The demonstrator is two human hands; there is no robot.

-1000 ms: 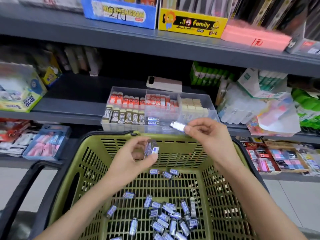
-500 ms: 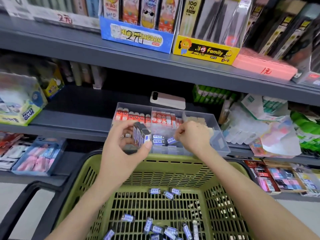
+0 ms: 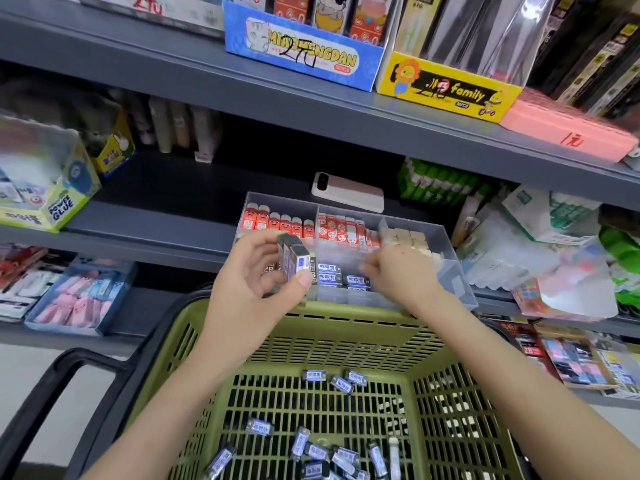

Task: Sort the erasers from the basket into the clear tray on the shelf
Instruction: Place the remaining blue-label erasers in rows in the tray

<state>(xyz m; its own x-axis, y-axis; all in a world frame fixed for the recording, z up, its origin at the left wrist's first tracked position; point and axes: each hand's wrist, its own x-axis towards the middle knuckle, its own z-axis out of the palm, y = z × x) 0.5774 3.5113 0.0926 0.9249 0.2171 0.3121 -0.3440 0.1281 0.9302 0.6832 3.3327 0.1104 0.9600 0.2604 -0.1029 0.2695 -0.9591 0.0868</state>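
Note:
A green plastic basket (image 3: 346, 327) sits below me with several small blue-labelled erasers (image 3: 311, 448) loose on its floor. On the grey shelf stands the clear divided tray (image 3: 446, 247), holding rows of red, black and cream erasers and a few blue-labelled erasers (image 3: 329, 271) in its front middle compartment. My left hand (image 3: 256, 292) holds a small stack of blue-labelled erasers (image 3: 296, 259) upright in front of the tray's left side. My right hand (image 3: 398, 271) is inside the front middle compartment, fingers curled down over the blue-labelled erasers; what it grips is hidden.
A white phone (image 3: 348, 192) lies on the shelf behind the tray. Plastic-wrapped packs (image 3: 519, 251) crowd the tray's right side, a glue box (image 3: 45, 188) stands far left. Display boxes (image 3: 301, 53) fill the upper shelf. The basket's black handle (image 3: 69, 375) juts left.
My right hand carried one eraser from above the basket into the tray's front middle compartment. My left hand rose with its stack to the tray's front. The view tilted upward.

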